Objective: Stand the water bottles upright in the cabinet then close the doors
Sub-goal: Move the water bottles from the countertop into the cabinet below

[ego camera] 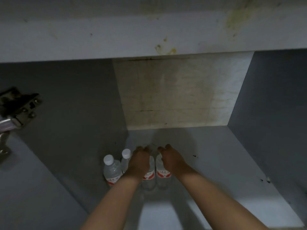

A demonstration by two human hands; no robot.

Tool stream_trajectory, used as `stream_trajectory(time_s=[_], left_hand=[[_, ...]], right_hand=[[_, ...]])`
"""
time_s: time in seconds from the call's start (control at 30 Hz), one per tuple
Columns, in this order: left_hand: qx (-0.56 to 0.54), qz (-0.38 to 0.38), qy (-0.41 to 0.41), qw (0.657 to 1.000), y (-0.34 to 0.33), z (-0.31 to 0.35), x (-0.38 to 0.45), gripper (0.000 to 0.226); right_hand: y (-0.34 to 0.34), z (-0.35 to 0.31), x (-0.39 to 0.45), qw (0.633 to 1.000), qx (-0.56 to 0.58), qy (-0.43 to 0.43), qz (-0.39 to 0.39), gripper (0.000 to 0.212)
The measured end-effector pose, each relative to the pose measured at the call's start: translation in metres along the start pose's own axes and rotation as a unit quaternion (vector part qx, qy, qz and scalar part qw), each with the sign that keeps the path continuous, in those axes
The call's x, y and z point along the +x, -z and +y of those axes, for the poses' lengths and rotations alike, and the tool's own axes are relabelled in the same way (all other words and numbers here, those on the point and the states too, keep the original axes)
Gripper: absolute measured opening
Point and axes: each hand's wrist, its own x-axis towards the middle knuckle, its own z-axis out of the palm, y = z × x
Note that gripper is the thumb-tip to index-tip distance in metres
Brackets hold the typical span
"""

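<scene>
cabinet floor (224,163) | grey, dim | four water bottles (112,170) upright, clustered left of centre

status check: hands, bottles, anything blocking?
Left hand and right hand each curled over the top of a bottle. Four bottles upright on cabinet floor, two free at left. Doors not yet closed. Nothing in the way.

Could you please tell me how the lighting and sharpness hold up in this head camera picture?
Head view: dim overall, the left cabinet wall darkest; the back panel catches the most light; both hands look soft and shadowed; the white bottle caps stand out; straight edges bow from the wide lens.
</scene>
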Motion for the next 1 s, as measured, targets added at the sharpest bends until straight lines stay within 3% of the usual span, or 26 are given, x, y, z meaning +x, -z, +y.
stream_trajectory(time_s=[0.2, 0.33, 0.47, 0.57, 0.67, 0.8, 1.0], left_hand=[[-0.026, 0.01, 0.026, 0.999, -0.002, 0.003, -0.002, 0.044], [-0.041, 0.014, 0.045, 0.998, -0.003, 0.005, -0.005, 0.044], [-0.033, 0.018, 0.029, 0.999, 0.006, 0.008, -0.02, 0.058], [0.024, -0.027, 0.012, 0.999, 0.025, 0.018, -0.056, 0.049], [0.04, -0.081, 0.01, 0.996, 0.054, 0.035, -0.104, 0.046], [-0.034, -0.13, 0.08, 0.988, 0.111, 0.065, -0.167, 0.046], [-0.033, -0.119, 0.1, 0.987, 0.234, 0.098, -0.268, 0.043]], right_hand=[[0.002, 0.0, -0.008, 0.998, 0.038, -0.003, -0.041, 0.066], [0.005, 0.012, -0.016, 0.997, 0.003, 0.024, -0.071, 0.076], [0.016, 0.017, -0.027, 0.994, -0.056, 0.059, -0.07, 0.067], [0.038, 0.008, -0.052, 0.986, -0.119, 0.078, -0.086, 0.053], [0.067, -0.008, -0.093, 0.985, -0.125, 0.07, -0.096, 0.044], [0.124, -0.036, -0.154, 0.987, -0.074, 0.057, -0.127, 0.048], [0.243, -0.075, -0.251, 0.991, -0.032, 0.047, -0.124, 0.051]])
